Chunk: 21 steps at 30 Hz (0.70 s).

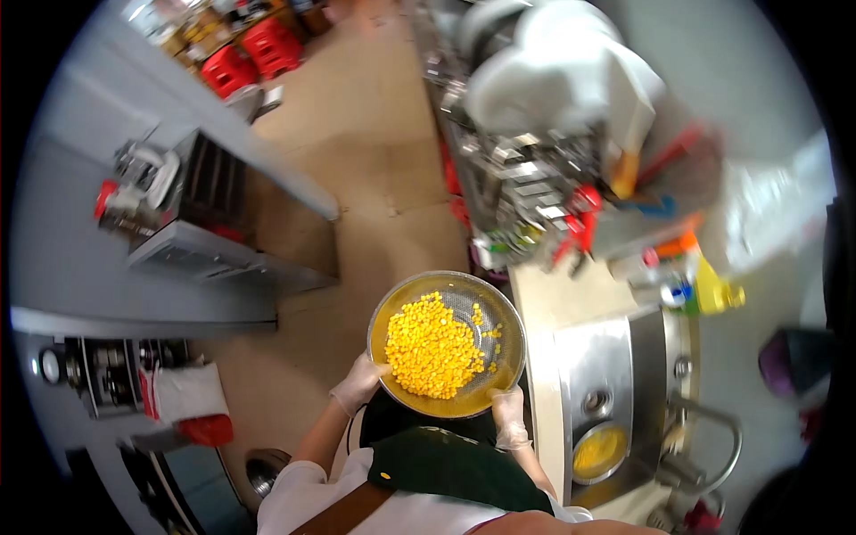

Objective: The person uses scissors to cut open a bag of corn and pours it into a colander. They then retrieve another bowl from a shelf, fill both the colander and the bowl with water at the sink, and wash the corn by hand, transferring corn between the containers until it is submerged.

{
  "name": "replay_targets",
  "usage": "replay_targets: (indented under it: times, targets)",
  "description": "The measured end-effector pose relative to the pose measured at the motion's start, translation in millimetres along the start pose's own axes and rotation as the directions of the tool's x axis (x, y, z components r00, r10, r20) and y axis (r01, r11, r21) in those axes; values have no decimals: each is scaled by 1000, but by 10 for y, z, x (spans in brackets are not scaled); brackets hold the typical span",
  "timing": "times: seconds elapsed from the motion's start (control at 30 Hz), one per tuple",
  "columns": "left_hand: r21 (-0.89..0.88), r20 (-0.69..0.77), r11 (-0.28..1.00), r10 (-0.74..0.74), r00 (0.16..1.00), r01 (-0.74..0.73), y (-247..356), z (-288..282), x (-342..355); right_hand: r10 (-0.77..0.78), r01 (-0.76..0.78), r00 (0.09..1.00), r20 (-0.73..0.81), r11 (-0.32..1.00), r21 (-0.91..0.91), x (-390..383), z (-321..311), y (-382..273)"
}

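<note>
A round metal strainer point(456, 283) with a perforated bottom is held out in front of my body. Yellow corn kernels point(432, 346) lie heaped over its left and middle, with a few loose ones toward the right. My left hand point(361, 382), in a clear plastic glove, grips the rim at the lower left. On the lower right of the rim, my right hand point(509, 414) is closed in a similar glove. Parts of the fingers of both hands are hidden beneath the rim.
At my right, a counter holds a steel sink point(595, 357) with a bowl of yellow food point(599, 452) in it and a faucet point(713, 419) beside it. Blurred utensils and white dishes point(562, 71) crowd the counter ahead. A low cabinet point(214, 205) stands left; red stools point(272, 46) are farther off.
</note>
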<state>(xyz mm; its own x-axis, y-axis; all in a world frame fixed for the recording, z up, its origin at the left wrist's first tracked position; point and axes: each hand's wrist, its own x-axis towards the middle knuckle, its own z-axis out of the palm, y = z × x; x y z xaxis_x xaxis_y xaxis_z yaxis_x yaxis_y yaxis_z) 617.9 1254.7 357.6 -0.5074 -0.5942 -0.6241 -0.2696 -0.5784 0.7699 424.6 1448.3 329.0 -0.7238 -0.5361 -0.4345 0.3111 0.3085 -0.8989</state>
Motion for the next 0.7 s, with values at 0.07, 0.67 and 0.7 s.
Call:
replay_targets:
  times: [0.07,0.67,0.7]
  targets:
    - [-35,-48,999,11,999,-13,98,-302,-5,137,-124,979,154,988,-88,236,308,-218]
    - [-332,-159,917,-285,945,221,2126,-2182,1797,324,-205,925,200,867,-455,2432,3207,-2062]
    - [-363,-172,902,-312,934,234,2233,-2264,2004,328,-204,923,204,862,-463,2689,3395,-2153]
